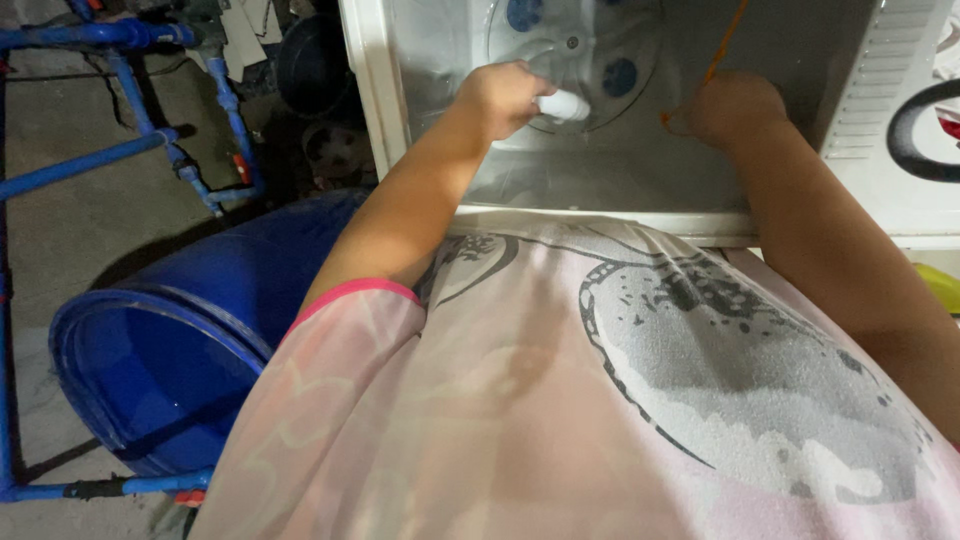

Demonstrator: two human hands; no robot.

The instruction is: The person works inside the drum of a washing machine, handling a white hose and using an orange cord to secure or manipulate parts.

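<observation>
Both my arms reach down into the white tub of a washing machine [365, 90]. My left hand [500, 95] is closed around a small white cylinder [563, 105] held against the round pulsator disc [580, 45] at the tub's bottom. My right hand [730, 105] is closed on a thin orange cord [722, 48] that runs up and away toward the top edge. The fingers of both hands are mostly hidden from view. My pale pink printed shirt [600, 400] fills the lower part of the view.
A large blue plastic drum [170, 340] lies on its side at the left. Blue metal pipe framing [130, 150] stands over the concrete floor behind it. The machine's white top panel with a grille [880, 90] lies at the right, a yellow object [940, 285] beside it.
</observation>
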